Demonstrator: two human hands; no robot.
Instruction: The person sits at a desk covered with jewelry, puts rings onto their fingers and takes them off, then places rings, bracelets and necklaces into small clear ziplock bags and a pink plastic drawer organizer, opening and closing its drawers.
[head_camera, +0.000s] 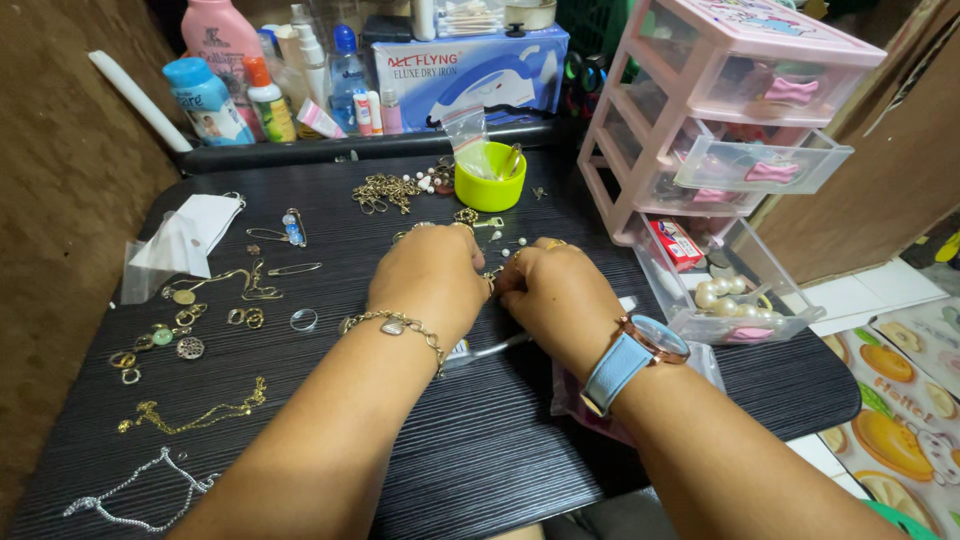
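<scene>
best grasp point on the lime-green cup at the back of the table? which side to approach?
Probably the rim of the lime-green cup, pinched from above on its near-left edge. It stands upright and open-topped, so the rim is free there. A clear plastic bag and a metal tool stick out of the top towards the back and right, and the pink drawer unit crowds the right side.

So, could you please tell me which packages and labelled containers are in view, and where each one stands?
Blue-and-white rectangular cardboard box: back centre, picturing an iron.
Pink plastic bottle: back left.
Light-blue labelled plastic bottle: far left of the row.
Small red-and-white carton: inside the open bottom drawer, right.
</scene>
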